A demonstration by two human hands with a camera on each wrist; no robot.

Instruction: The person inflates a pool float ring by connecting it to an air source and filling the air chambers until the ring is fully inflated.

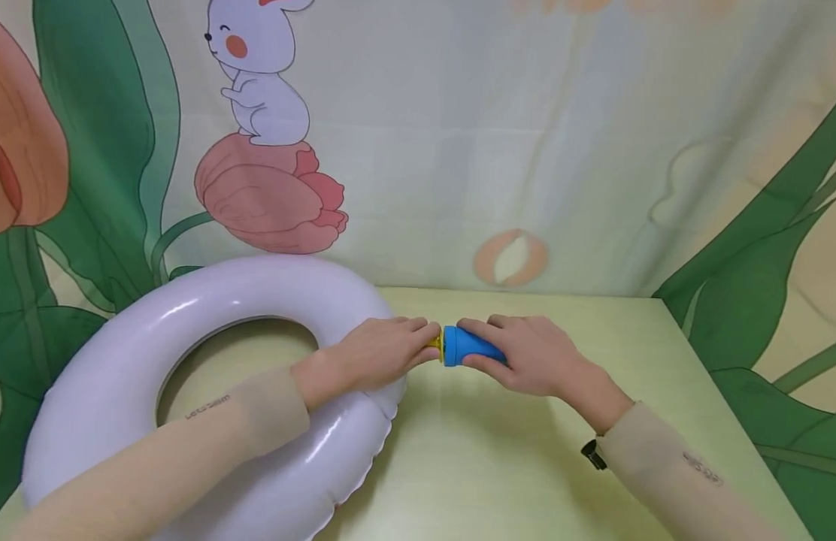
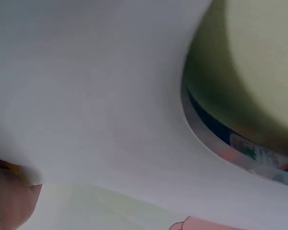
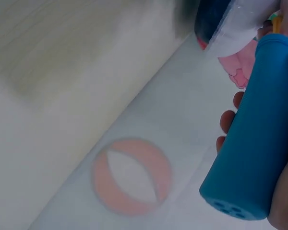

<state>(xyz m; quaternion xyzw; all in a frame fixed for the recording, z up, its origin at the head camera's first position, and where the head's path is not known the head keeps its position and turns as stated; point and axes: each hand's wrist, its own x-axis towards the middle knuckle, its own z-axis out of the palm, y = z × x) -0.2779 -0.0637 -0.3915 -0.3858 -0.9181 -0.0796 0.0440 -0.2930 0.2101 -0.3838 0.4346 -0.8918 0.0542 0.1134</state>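
In front of me, both hands hold a short blue-and-yellow tube in line between them. My right hand [image 1: 536, 353] grips its blue tapered body [image 1: 468, 346], fingers over the top and thumb below. Several small round marks show on the wide end of that blue body in the right wrist view. My left hand [image 1: 384, 349] pinches the yellow end piece [image 1: 436, 343], mostly hidden by the fingers. Beneath the left forearm lies a white inflatable swim ring [image 1: 93, 391]. Its tube fills most of the left wrist view, where only a fingertip [image 2: 12, 199] shows.
The swim ring takes up the left side of the pale yellow-green table [image 1: 472, 466]. Behind the table hangs a cloth backdrop [image 1: 425, 150] printed with a rabbit, tulips and green leaves. A small black clip [image 1: 594, 454] hangs at the right cuff.
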